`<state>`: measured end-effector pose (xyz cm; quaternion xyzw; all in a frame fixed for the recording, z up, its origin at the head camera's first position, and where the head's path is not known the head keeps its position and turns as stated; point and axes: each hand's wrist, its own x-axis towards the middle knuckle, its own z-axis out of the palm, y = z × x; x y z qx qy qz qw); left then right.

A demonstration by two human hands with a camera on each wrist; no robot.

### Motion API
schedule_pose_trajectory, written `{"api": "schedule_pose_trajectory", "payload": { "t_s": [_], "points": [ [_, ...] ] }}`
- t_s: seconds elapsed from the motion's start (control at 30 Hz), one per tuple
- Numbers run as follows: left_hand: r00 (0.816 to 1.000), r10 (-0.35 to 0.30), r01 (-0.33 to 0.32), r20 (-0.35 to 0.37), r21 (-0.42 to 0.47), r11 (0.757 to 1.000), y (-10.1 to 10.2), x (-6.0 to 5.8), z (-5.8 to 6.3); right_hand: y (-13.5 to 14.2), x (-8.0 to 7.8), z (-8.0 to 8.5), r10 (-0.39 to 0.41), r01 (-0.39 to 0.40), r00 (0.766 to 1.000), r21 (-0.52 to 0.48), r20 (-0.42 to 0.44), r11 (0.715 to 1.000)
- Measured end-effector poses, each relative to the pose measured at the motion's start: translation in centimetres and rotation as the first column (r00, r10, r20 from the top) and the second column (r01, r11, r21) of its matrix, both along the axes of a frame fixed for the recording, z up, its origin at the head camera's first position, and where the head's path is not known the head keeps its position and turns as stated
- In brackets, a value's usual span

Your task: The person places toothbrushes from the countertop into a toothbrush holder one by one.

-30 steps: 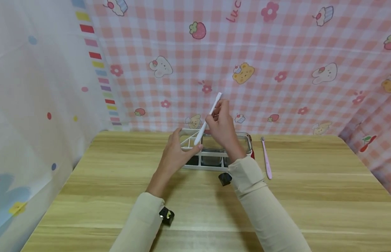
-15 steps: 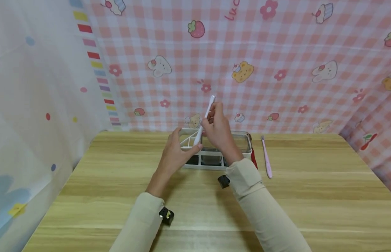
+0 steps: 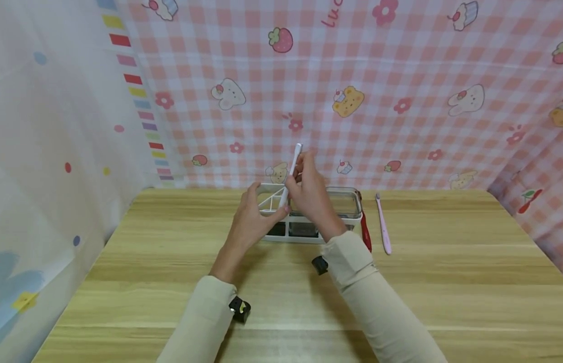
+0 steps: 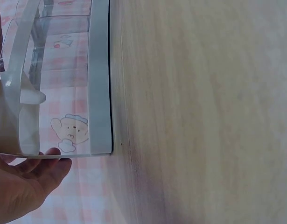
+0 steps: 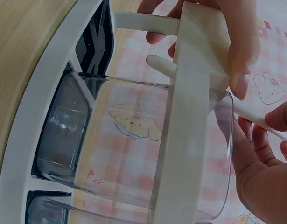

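In the head view my right hand (image 3: pixel 310 194) pinches a white toothbrush (image 3: pixel 293 162), held steeply with its thick rounded end down in the white toothbrush holder (image 3: pixel 308 240). My left hand (image 3: pixel 251 217) grips the holder's left end, thumb at the front and fingers round the far side. From the right wrist, the toothbrush (image 5: pixel 248 112) passes through the holder's upper bar (image 5: pixel 185 116), and its rounded tip shows below the bar. The left wrist view also shows this tip (image 4: pixel 33 96) sticking out above the base (image 4: pixel 100 93). Clear cups (image 5: pixel 129 144) sit in the holder.
A pink toothbrush (image 3: pixel 383 227) lies on the wooden table (image 3: pixel 445 282) to the right of the holder. Close against the holder's right end is a long red thing (image 3: pixel 366 233). A pink checked cloth (image 3: pixel 377 60) hangs behind the table.
My right hand has moved left and down, and the toothbrush has become steeper and sunk lower into the holder. The left hand keeps its grip. More of the red thing shows.
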<state>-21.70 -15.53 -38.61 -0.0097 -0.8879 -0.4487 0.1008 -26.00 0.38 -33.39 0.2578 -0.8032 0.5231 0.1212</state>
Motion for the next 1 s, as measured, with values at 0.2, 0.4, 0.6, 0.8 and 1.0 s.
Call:
{"api": "schedule_pose_trajectory", "payload": {
  "t_s": [0.2,0.4,0.6,0.8,1.0],
  "points": [
    [1.000,0.004,-0.004,0.010,-0.012,1.000,0.0,0.0,-0.1,-0.1,0.3,-0.4,-0.002,0.002,1.000,0.007,-0.023,1.000],
    [1.000,0.007,-0.007,0.011,-0.021,1.000,-0.1,0.0,0.0,0.0,0.6,-0.7,0.016,-0.017,1.000,-0.010,-0.007,1.000],
    [1.000,0.010,-0.010,0.008,-0.024,1.000,0.0,-0.1,-0.1,0.1,0.7,-1.0,0.009,-0.009,1.000,-0.002,-0.007,1.000],
    [1.000,0.003,-0.003,-0.004,-0.018,1.000,0.0,-0.1,-0.2,-0.1,0.9,-1.2,-0.013,0.013,1.000,0.015,-0.020,1.000],
    [1.000,0.019,-0.019,0.009,-0.030,0.999,-0.1,-0.1,0.0,-0.3,0.8,-1.6,-0.024,0.026,0.998,0.030,-0.060,0.999]
  ]
}}
